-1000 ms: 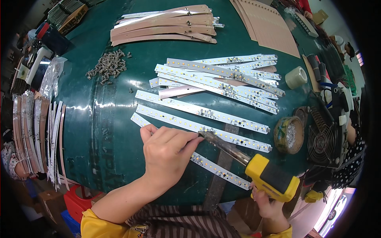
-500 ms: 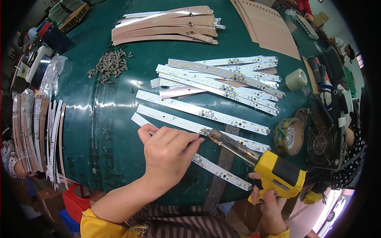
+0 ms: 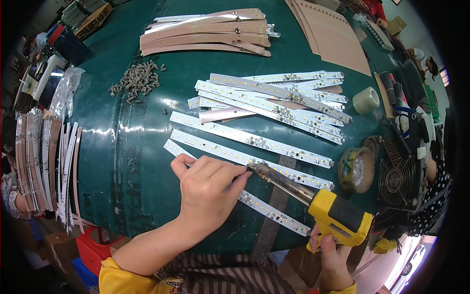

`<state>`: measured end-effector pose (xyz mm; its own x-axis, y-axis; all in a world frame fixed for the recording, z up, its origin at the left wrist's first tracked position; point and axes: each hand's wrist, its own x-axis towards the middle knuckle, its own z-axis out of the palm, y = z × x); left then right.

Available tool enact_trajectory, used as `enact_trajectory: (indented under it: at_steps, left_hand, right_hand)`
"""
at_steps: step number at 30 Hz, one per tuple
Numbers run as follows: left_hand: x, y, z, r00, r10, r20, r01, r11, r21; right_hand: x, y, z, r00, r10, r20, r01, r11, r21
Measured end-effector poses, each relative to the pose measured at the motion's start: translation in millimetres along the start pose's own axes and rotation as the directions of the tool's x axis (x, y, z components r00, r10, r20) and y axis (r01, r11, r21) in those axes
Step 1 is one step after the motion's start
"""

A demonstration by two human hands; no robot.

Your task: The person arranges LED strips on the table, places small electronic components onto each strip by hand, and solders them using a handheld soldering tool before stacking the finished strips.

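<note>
My right hand (image 3: 330, 251) grips the handle of a yellow and black soldering gun (image 3: 341, 216). Its long metal nozzle points left, and the tip is just beside the fingertips of my left hand (image 3: 205, 192). Thumb and forefinger of that hand pinch together; whatever they hold is small, dark and mostly hidden. Under the hand lies the nearest white LED strip (image 3: 274, 213), its middle covered. Two more strips lie beyond, the middle LED strip (image 3: 215, 149) and the farther LED strip (image 3: 230, 135), with a dark flat bar (image 3: 268, 232) crossing beneath.
Farther off are a heap of LED strips (image 3: 274, 100), small metal parts (image 3: 137, 81) and a stack of brown-backed strips (image 3: 200, 36). To the right stand a tape roll (image 3: 366, 100), a round tub (image 3: 348, 169) and a small fan (image 3: 394, 180). More strips (image 3: 66, 171) line the left edge.
The soldering gun has shifted slightly left and down, its tip now closer to my left fingertips. My left hand has barely moved.
</note>
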<state>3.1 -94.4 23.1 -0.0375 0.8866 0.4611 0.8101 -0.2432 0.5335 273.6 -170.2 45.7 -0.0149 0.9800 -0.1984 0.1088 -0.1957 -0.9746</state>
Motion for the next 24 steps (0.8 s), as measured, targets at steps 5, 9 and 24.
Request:
enact_trajectory:
  at_steps: [5, 9, 24]
  left_hand:
    - [0, 1, -2, 1.0, -0.01, 0.007, 0.01, 1.0, -0.007]
    - [3, 3, -17, 0.998, -0.037, 0.058, 0.035, 0.999, 0.029]
    - [59, -120, -64, 0.988, -0.141, 0.066, 0.141, 0.99, 0.005]
  right_hand:
    - [4, -17, 7, 0.996, -0.043, -0.081, 0.046, 0.998, 0.031]
    - [22, -27, 6, 0.988, -0.135, -0.069, 0.141, 0.985, 0.097]
    - [47, -18, 0, 0.982, -0.189, 0.023, 0.176, 0.946, 0.271]
